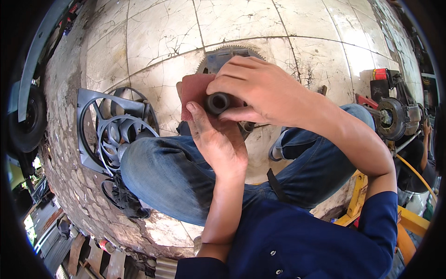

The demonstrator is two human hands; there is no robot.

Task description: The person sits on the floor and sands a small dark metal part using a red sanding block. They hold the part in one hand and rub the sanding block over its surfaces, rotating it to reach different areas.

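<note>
Above the bent knees, a dark cylindrical sleeve (218, 102) is gripped by the curled fingers of the right hand (258, 88). A reddish sheet of sandpaper (195, 90) is pressed against it by the left hand (218, 139), thumb closed over the sheet. A toothed flywheel (218, 58), partly hidden, appears to lie beneath on the cracked tile floor (153, 32). A grey radiator fan shroud (104, 128) is seen beside the left knee.
</note>
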